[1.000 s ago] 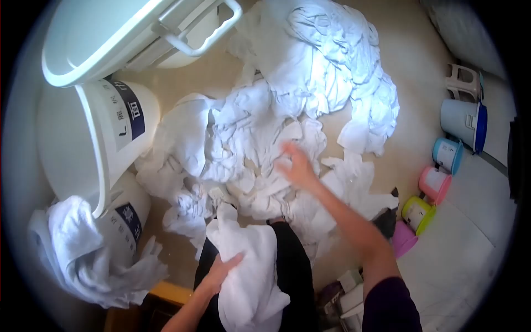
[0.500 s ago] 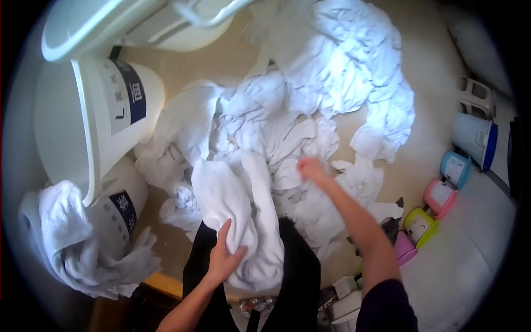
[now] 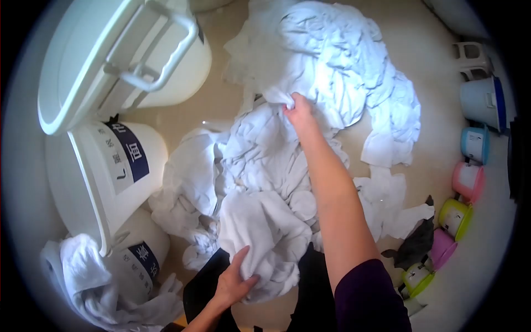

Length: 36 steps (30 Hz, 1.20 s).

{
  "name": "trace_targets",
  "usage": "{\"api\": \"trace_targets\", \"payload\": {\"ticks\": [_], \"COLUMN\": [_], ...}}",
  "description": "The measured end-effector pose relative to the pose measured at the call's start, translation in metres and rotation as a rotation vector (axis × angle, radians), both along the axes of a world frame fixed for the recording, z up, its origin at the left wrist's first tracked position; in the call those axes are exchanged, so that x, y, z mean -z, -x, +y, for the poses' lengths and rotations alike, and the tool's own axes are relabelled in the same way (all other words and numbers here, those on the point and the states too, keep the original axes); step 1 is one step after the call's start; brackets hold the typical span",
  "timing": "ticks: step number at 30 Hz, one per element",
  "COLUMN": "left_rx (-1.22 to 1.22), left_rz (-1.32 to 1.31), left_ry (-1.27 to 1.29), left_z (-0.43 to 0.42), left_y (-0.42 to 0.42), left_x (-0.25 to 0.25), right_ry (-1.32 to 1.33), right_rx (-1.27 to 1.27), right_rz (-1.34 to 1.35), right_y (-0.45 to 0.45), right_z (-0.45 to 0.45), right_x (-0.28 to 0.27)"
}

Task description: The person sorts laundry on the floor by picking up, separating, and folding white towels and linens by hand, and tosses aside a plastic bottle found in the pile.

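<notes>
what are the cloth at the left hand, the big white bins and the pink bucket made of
White cloth at the left hand: probably cotton, matt, with soft thick folds.
Big white bins: likely plastic, smooth with a slight sheen and moulded-looking handle.
Pink bucket: probably plastic, smooth and evenly coloured.

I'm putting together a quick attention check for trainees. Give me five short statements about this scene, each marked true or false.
1. The left hand holds a white cloth. True.
2. The right hand hovers over the pails. False: it pinches cloth in the pile.
3. The pink pail sits between a blue pail and a lime pail. True.
4. The sleeve is yellow. False: it is dark purple.
5. A bin bears a dark label. True.
</notes>
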<state>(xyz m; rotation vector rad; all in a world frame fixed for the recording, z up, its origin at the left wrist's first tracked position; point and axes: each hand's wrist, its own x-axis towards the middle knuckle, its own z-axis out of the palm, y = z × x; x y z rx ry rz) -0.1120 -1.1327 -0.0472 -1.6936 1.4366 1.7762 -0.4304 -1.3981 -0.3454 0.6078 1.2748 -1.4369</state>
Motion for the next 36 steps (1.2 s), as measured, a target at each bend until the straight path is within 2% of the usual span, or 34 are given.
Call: {"api": "trace_targets", "payload": {"ticks": [2, 3, 4, 5, 6, 7, 8, 9, 10, 11, 12, 13, 14, 15, 16, 18, 19, 20, 21, 23, 24, 25, 26, 27, 28, 29, 30, 31, 32, 33, 34, 35, 36], "left_rx": [-0.082, -0.083, -0.168, -0.256, -0.413, -0.421, -0.557, -0.693, -0.767, -0.747, -0.89, -1.025, -1.136, -1.207, -1.227, -1.248, -1.181, -1.115, -1.045, -1.035, -0.763, -0.495, -0.095, 0.306, 0.34, 0.377, 0.366, 0.38, 0.387, 0.391, 0.393, 0.374, 0.35], "left_rz": [0.017, 0.044, 0.139, 0.228, 0.261, 0.267, 0.288, 0.311, 0.288, 0.293, 0.383, 0.469, 0.531, 0.497, 0.442, 0.385, 0.358, 0.321, 0.281, 0.12, 0.181, 0.232, 0.377, 0.517, 0.602, 0.683, 0.685, 0.694, 0.698, 0.697, 0.692, 0.702, 0.686], "left_ry": [-0.027, -0.018, 0.092, 0.194, 0.176, 0.163, 0.073, -0.014, -0.058, -0.118, -0.293, -0.465, -0.563, -0.692, -0.752, -0.794, -0.827, -0.868, -0.914, -0.766, -0.56, -0.364, -0.361, -0.343, -0.097, 0.161, 0.169, -0.082, -0.343, -0.605, -0.87, -0.89, -0.684], "left_z": [0.0, 0.009, 0.024, 0.033, 0.029, 0.03, 0.032, 0.031, 0.028, 0.036, 0.039, 0.036, 0.035, 0.038, 0.044, 0.055, 0.066, 0.079, 0.094, 0.079, 0.084, 0.096, 0.103, 0.109, 0.131, 0.147, 0.145, 0.144, 0.144, 0.143, 0.141, 0.129, 0.108], "left_y": [0.0, -0.002, -0.006, -0.006, 0.005, 0.006, 0.005, 0.006, 0.011, 0.002, -0.001, 0.0, 0.007, 0.0, -0.006, -0.012, -0.012, -0.011, -0.013, 0.0, -0.003, -0.009, -0.017, -0.025, -0.023, -0.014, -0.005, 0.002, 0.007, 0.011, 0.013, 0.018, 0.023], "left_x": [-0.003, 0.005, 0.02, 0.022, 0.009, 0.002, -0.002, -0.006, -0.018, -0.013, -0.016, -0.018, -0.023, -0.02, -0.007, 0.021, 0.033, 0.036, 0.036, -0.028, -0.055, -0.08, -0.099, -0.117, -0.138, -0.147, -0.137, -0.13, -0.124, -0.118, -0.113, -0.117, -0.128], "right_ry": [0.197, 0.191, 0.229, 0.184, 0.131, 0.256, 0.088, 0.17, 0.175, 0.408, 0.403, 0.394, 0.48, 0.911, 0.917, 0.918, 0.909, 0.851, 0.908, 1.031, 1.183, 0.957, 0.772, 0.428, 0.425, 0.351, 0.289, 0.11, -0.003, -0.363, -0.414, -0.276, -0.248], "right_rx": [-0.065, -0.13, -0.222, -0.305, -0.387, -0.572, -1.034, -1.33, -1.331, -1.594, -1.751, -1.632, -1.749, -2.436, -2.424, -2.055, -1.874, -1.981, -1.922, -2.052, -1.865, -1.665, -1.825, -1.831, -1.502, -1.346, -1.122, -0.871, -0.93, -1.417, -1.553, -1.649, -1.709], "right_rz": [0.006, 0.038, 0.142, 0.32, 0.491, 0.735, 0.984, 1.545, 1.133, 1.153, 0.757, 0.374, 0.117, 0.164, 0.152, -0.012, -0.093, -0.034, -0.152, -0.509, -0.616, -0.665, -0.642, -0.892, -0.765, -0.376, -0.175, 0.204, 0.484, 1.12, 1.18, 1.234, 1.214], "right_y": [0.01, 0.004, 0.005, 0.003, 0.0, 0.009, 0.015, 0.001, -0.034, -0.052, -0.075, -0.094, -0.119, -0.14, -0.159, -0.198, -0.206, -0.195, -0.198, -0.186, -0.172, -0.132, -0.102, -0.062, -0.027, 0.0, 0.02, 0.015, 0.042, 0.075, 0.074, 0.096, 0.098], "right_z": [0.016, 0.029, 0.048, 0.069, 0.096, 0.136, 0.18, 0.245, 0.288, 0.338, 0.384, 0.402, 0.451, 0.404, 0.42, 0.487, 0.503, 0.46, 0.473, 0.461, 0.45, 0.414, 0.372, 0.337, 0.319, 0.278, 0.265, 0.218, 0.209, 0.191, 0.158, 0.147, 0.123], "right_x": [-0.019, -0.071, -0.101, -0.15, -0.193, -0.205, -0.241, -0.25, -0.311, -0.345, -0.388, -0.438, -0.462, -0.515, -0.517, -0.508, -0.505, -0.514, -0.498, -0.45, -0.421, -0.405, -0.383, -0.356, -0.329, -0.313, -0.251, -0.248, -0.172, -0.1, -0.114, -0.075, -0.073]}}
